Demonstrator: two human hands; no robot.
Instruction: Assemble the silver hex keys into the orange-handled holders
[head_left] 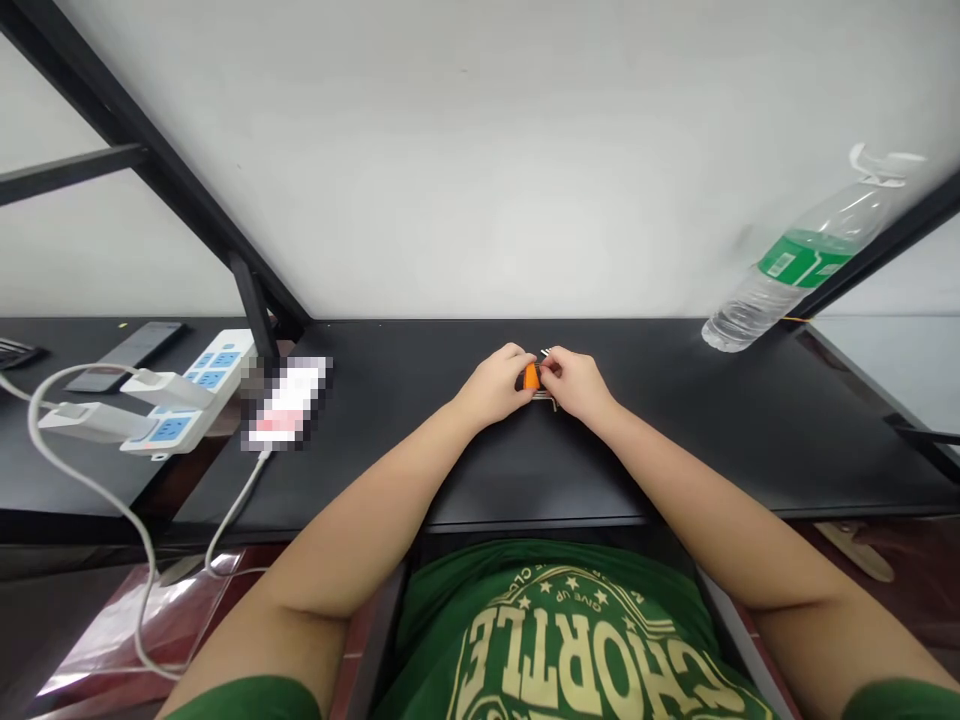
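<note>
Over the middle of the black table [540, 470], both my hands meet around a small hex key set with an orange-and-black holder [532, 377]. Thin bent metal keys [546, 396] stick out below it, and a short piece of metal shows above. My left hand [496, 385] grips the holder from the left, thumb below and fingers above. From the right, my right hand [576, 383] is closed in a pinch at the holder's right side. Its fingertips hide what they pinch, perhaps one of the keys.
A large water bottle [799, 260] with a green label stands at the back right. To the left are a blurred-out phone [289, 400] on a white cable, a white power strip [202, 390] with chargers, and a dark phone [127, 355]. Black frame bars rise at both sides.
</note>
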